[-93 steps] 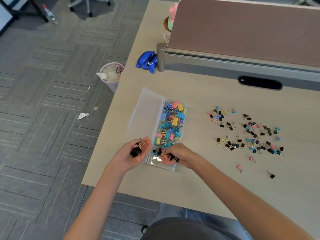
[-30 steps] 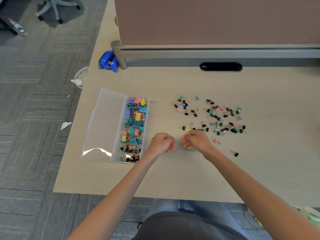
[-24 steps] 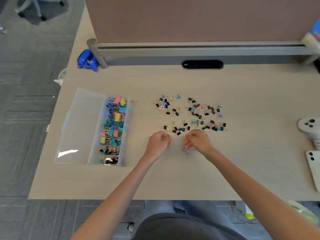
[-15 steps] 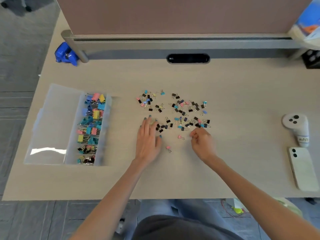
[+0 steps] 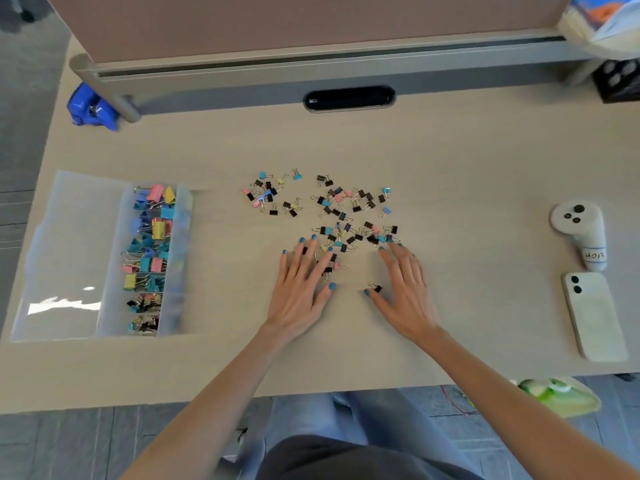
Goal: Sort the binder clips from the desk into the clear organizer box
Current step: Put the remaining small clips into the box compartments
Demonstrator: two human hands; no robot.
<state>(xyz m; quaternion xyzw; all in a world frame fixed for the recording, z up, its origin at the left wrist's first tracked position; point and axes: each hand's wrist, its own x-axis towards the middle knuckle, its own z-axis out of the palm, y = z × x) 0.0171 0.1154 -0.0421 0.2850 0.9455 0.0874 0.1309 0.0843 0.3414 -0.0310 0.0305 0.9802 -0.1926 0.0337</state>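
Both hands lie flat on the bench, palms down and fingers spread wide, holding nothing. The left hand covers a few small binder clips at the near edge of the scatter; the right hand sits beside it, one black clip by its thumb. I'd rake the loose ones together between the palms, then scoop. The clear organizer box waits well to the left, lid open.
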